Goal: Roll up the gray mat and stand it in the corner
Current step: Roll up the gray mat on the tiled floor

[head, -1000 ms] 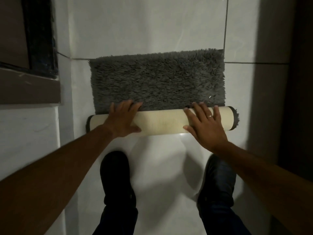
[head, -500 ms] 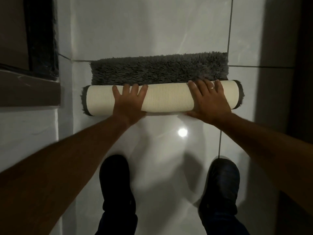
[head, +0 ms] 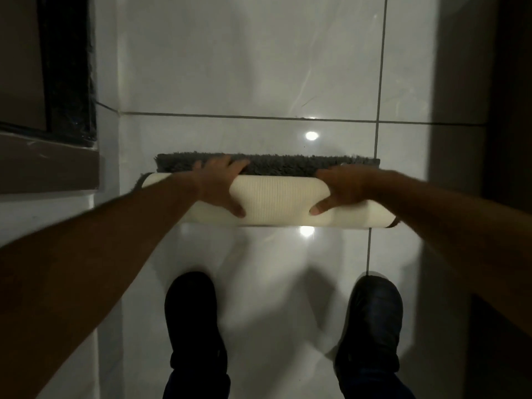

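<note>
We are gripping rolled gray mat point(head: 276, 201) with left hand point(head: 221, 187) and right hand point(head: 342, 188), thumbs underneath; fingertips blurring, partly hiding.

The mat point(head: 276, 165) is soft, fuzzy gray cloth on top, with a pale, ribbed, matt back. The floor point(head: 259, 67) is smooth, shiny tile. The shoes point(head: 195, 321) look dark and smooth.
</note>
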Available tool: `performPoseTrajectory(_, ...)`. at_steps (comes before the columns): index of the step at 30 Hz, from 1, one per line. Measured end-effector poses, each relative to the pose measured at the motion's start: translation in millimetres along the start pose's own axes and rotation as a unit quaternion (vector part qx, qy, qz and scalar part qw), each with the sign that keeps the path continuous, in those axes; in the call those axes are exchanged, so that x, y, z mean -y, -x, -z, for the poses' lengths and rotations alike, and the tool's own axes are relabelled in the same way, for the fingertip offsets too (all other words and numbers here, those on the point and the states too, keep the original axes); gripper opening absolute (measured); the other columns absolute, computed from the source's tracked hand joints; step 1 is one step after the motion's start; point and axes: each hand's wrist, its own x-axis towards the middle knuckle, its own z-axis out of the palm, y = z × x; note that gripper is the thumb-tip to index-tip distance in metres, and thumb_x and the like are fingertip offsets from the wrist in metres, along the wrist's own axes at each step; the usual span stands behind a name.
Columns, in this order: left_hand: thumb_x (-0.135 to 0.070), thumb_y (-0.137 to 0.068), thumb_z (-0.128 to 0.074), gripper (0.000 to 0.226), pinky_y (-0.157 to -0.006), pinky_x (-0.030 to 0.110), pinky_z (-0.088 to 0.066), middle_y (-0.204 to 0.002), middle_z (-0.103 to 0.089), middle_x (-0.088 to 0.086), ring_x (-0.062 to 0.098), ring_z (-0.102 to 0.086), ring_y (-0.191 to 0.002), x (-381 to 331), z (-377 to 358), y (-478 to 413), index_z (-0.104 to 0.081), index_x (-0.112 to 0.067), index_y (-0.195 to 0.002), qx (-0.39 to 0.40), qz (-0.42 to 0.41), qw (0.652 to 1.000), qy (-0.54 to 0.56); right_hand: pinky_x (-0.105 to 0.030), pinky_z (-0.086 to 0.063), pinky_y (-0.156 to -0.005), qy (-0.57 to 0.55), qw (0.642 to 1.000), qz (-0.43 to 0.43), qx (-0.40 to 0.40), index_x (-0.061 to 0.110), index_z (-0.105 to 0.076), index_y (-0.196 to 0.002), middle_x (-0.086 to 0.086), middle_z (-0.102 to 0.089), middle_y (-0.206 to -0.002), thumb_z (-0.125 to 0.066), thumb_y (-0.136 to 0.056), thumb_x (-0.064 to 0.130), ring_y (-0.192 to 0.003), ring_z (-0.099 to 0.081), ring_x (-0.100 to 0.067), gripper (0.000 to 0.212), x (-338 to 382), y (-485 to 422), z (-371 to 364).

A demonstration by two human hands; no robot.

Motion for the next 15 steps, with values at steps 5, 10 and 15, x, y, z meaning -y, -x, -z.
performPoseTrajectory(5, -0.071, -0.065, -0.074, 0.126, -0.118, 0.065, 0.001, -0.169, 0.001, 0.004, 0.033, 0.003, -0.153, 16.7, 27.0, -19.9, 0.004, -0.034, -0.157, -0.015, -0.021, 1.000, -0.017, -0.062, -0.027, -0.115, -0.063, 0.996, -0.016, -0.058, 0.028, -0.012, -0.158, -0.008, -0.019, -0.165, -0.081, -0.069, 0.060, -0.148, -0.022, -0.040, 0.117, -10.8, -22.5, 28.2)
performPoseTrajectory(10, -0.073, -0.076, -0.061, 0.104, -0.117, 0.066, -0.012, -0.162, -0.031, 0.001, 0.031, -0.028, -0.146, 22.3, 34.0, -22.0, -0.011, -0.031, -0.157, 0.027, -0.017, 0.999, 0.004, -0.053, -0.029, -0.118, -0.165, 0.986, 0.018, 0.015, 0.026, -0.011, -0.158, -0.003, -0.036, -0.160, -0.077, -0.059, 0.076, -0.146, -0.035, -0.031, 0.129, 20.8, -38.8, 41.5)
performPoseTrajectory(15, -0.076, -0.078, -0.055, 0.091, -0.116, 0.071, -0.001, -0.160, -0.035, 0.000, 0.033, -0.017, -0.150, 20.3, 17.5, -15.8, -0.022, -0.037, -0.153, -0.029, -0.014, 0.999, -0.002, -0.054, -0.043, -0.104, -0.028, 0.994, 0.026, -0.104, 0.029, -0.033, -0.149, -0.010, -0.051, -0.142, -0.058, -0.050, 0.096, -0.130, -0.046, -0.033, 0.122, 72.9, -64.1, 22.3)
